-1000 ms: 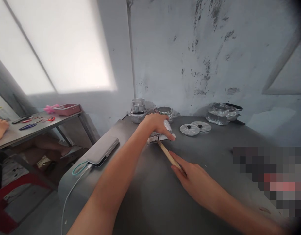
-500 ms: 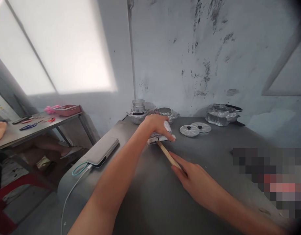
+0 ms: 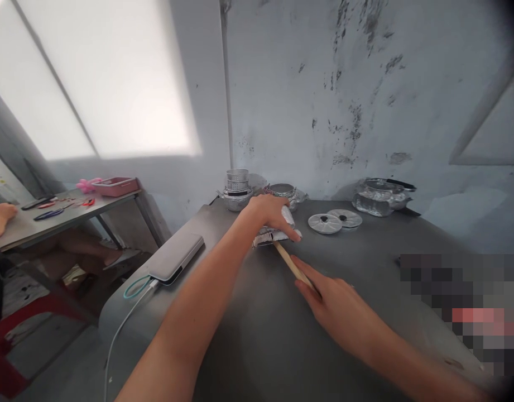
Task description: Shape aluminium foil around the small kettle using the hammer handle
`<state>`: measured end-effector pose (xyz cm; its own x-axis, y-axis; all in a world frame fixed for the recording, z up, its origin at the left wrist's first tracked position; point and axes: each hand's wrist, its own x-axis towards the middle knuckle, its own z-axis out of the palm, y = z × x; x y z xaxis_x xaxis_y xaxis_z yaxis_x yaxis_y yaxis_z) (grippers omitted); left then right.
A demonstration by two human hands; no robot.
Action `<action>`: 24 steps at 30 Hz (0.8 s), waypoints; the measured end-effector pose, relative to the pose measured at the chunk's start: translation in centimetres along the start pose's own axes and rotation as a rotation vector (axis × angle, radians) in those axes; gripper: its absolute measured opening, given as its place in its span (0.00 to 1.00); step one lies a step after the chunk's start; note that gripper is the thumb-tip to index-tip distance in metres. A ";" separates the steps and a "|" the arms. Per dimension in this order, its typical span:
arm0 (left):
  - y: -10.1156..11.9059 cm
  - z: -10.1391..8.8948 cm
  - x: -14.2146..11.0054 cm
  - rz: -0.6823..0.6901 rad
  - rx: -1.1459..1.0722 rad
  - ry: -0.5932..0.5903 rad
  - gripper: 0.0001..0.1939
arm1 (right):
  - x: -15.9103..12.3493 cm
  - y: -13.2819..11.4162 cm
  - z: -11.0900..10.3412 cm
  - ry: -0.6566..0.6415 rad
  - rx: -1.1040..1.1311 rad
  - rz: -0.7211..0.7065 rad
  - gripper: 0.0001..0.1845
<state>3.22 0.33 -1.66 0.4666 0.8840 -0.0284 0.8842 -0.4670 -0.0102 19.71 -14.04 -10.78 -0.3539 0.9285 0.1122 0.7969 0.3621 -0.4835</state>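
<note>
My left hand (image 3: pixel 270 214) presses down on a crumpled foil-wrapped piece (image 3: pixel 277 233) lying on the dark grey table (image 3: pixel 257 329), its fingers curled over the foil. A thin wooden stick (image 3: pixel 291 263) runs from under the foil toward me. My right hand (image 3: pixel 332 304) pinches the near end of that stick, with the forefinger stretched along it.
Two round metal lids (image 3: pixel 334 221) lie right of the foil. Stacked metal pots (image 3: pixel 237 190), a foil-lined pot (image 3: pixel 284 192) and a lidded pan (image 3: pixel 380 196) stand along the wall. A grey power bank (image 3: pixel 176 257) with a cable lies at the left edge. Another person's hand (image 3: pixel 0 218) rests on a side table (image 3: pixel 68 209).
Both hands stay almost where they were; the right hand has slid slightly up the stick toward the foil. The other person's hand at the far left has shifted a little.
</note>
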 end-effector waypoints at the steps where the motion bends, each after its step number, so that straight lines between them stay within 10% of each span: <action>1: 0.0 0.0 0.1 0.000 0.001 0.003 0.57 | 0.1 0.0 0.0 0.004 0.002 0.012 0.28; 24: 0.0 0.2 0.1 -0.004 0.009 0.038 0.57 | 0.3 0.1 -0.3 -0.015 0.083 0.038 0.26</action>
<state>3.30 0.44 -1.85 0.4634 0.8861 0.0100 0.8861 -0.4632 -0.0195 19.81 -13.75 -10.54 -0.3320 0.9398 0.0802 0.7667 0.3184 -0.5575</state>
